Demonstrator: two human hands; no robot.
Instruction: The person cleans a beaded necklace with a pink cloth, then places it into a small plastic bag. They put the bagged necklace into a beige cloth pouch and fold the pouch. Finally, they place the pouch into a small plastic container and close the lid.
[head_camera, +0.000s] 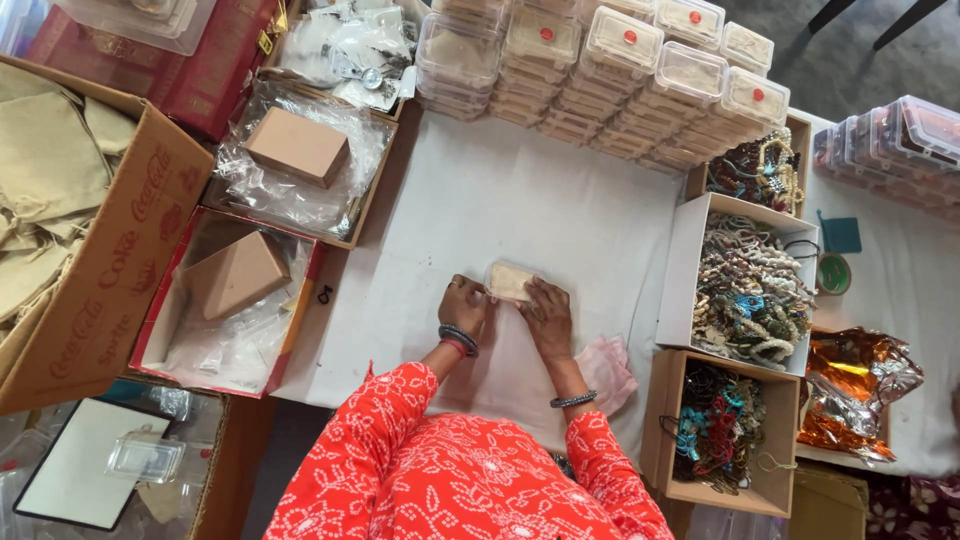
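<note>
A small clear plastic box (509, 280) with a beige pad inside lies on the white tablecloth (520, 200) in front of me. My left hand (465, 304) presses on its left end, bangles on the wrist. Over its right end lies my right hand (546, 318), with a bead bracelet on the wrist. Both hands grip the box from the sides. My red patterned sleeves fill the lower middle of the view.
Stacked clear lidded boxes (620, 80) line the far edge. White and brown boxes of beaded jewellery (750, 290) stand at right, a pink cloth (607, 368) beside my right arm. Cardboard trays with plastic bags and brown boxes (295, 145) sit at left, next to a large carton (110, 260).
</note>
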